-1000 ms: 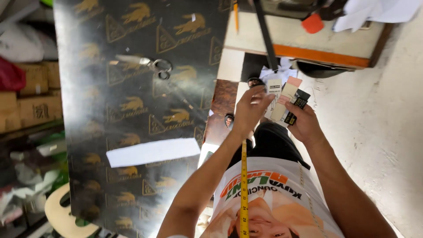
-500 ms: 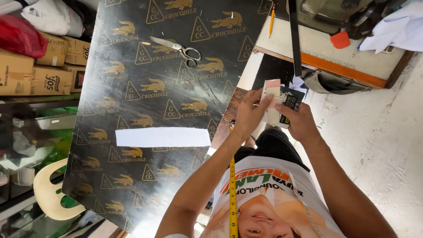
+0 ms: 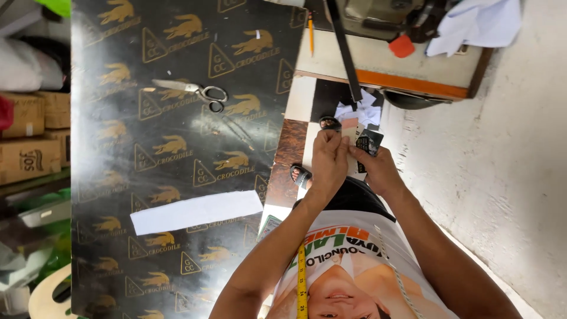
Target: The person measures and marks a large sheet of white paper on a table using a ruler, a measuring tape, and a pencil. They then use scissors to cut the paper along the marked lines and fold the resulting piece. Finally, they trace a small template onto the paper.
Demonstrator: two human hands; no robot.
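Observation:
My left hand (image 3: 328,158) and my right hand (image 3: 378,170) meet in front of my body, above the floor. The left hand's fingers pinch a small pale card (image 3: 349,125). Against it, the right hand holds a small black card (image 3: 369,143); how the two cards join is hidden by my fingers. A yellow tape measure (image 3: 302,283) hangs down my printed shirt. Below the hands, my sandalled feet (image 3: 300,175) stand on the tiled floor.
To the left lies a black board (image 3: 118,177) printed with gold crocodiles, bearing scissors (image 3: 195,91) and a white paper strip (image 3: 195,212). Beyond it are a sewing table (image 3: 378,65) with a pencil (image 3: 310,34), an orange piece (image 3: 401,46) and white cloth (image 3: 478,23). Cardboard boxes (image 3: 29,136) stand far left.
The view has swung, so the board now lies squarer and the scissors sit further left. Both hands stay together on the cards and have turned them slightly.

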